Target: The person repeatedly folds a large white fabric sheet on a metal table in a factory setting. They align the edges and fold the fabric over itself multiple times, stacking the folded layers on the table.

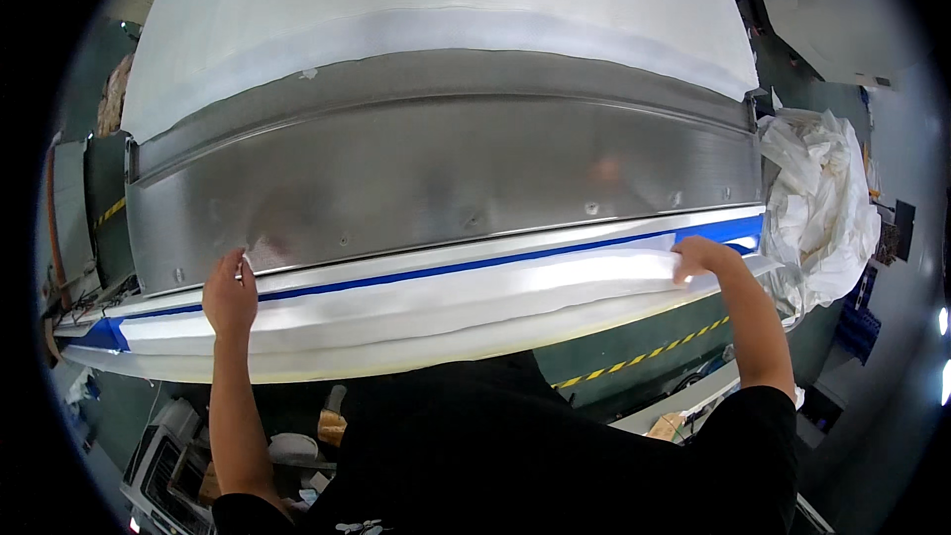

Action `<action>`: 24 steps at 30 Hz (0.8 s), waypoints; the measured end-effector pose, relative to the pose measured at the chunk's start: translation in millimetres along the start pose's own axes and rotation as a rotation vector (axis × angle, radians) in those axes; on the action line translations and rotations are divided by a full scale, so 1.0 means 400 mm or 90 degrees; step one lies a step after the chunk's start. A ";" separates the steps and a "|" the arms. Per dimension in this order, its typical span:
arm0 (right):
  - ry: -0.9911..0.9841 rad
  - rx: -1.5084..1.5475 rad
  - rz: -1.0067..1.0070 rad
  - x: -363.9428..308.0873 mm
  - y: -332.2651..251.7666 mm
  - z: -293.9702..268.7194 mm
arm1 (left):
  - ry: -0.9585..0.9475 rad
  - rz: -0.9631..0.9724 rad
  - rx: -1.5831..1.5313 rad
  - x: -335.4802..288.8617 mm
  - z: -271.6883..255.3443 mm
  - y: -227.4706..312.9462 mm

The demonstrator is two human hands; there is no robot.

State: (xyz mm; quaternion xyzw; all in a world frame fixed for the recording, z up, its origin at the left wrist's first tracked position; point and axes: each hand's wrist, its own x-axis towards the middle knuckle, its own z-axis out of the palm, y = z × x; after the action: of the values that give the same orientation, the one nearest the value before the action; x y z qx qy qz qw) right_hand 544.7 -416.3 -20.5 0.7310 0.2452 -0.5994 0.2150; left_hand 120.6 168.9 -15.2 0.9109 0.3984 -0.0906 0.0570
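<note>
A wide white sheet of material (456, 40) comes down over a grey metal plate (446, 154) with small round fasteners along its near edge. Along the front runs a blue strip (446, 269), and below it lies a long white folded sheet (466, 307). My left hand (230, 292) is at the plate's near left edge, fingers pinched together; whatever they hold is too small to make out. My right hand (703, 258) has its fingers closed on the right end of the white folded sheet, beside a wider blue patch (728, 230).
Crumpled white plastic sheeting (817, 208) hangs at the plate's right end. Yellow-and-black tape (644, 355) marks the green floor. A cluttered cart (168, 466) stands at lower left, and a bench (684, 406) with boxes at lower right.
</note>
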 end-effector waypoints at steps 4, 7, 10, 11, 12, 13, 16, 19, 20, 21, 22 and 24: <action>0.099 -0.003 -0.073 0.017 -0.148 -0.025 | 0.011 0.013 -0.063 -0.022 0.030 -0.020; 0.198 0.035 -0.149 0.028 -0.205 -0.021 | 0.003 0.020 -0.059 -0.040 0.027 -0.006; 0.186 0.140 -0.125 0.022 -0.250 -0.026 | 0.014 0.021 -0.081 -0.059 0.029 -0.002; 0.220 0.150 -0.127 0.015 -0.263 -0.018 | 0.024 0.038 -0.094 -0.066 0.030 -0.003; 0.234 0.139 -0.130 0.018 -0.264 -0.005 | 0.035 0.056 -0.108 -0.074 0.038 -0.003; 0.249 0.128 -0.133 0.021 -0.257 0.009 | 0.045 0.073 -0.121 -0.081 0.048 0.000; 0.292 0.116 -0.138 0.026 -0.274 0.047 | -0.020 0.064 -0.158 -0.102 0.043 0.082; 0.305 0.177 -0.150 0.009 -0.337 0.065 | 0.003 0.211 -0.230 -0.128 0.052 0.153; 0.311 0.195 -0.156 0.000 -0.361 0.070 | 0.017 0.265 -0.237 -0.133 0.055 0.175; 0.311 0.211 -0.168 0.001 -0.385 0.074 | -0.008 0.276 -0.241 -0.143 0.052 0.199; 0.316 0.219 -0.173 -0.008 -0.407 0.078 | -0.033 0.291 -0.249 -0.146 0.050 0.221; 0.326 0.235 -0.182 -0.018 -0.438 0.087 | -0.059 0.302 -0.243 -0.152 0.048 0.253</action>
State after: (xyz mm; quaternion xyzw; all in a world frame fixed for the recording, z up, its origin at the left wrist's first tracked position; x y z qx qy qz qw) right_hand 409.0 -300.1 -23.4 0.8425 0.2785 -0.4549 -0.0759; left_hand 152.4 53.6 -17.8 0.9461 0.1817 -0.0399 0.2651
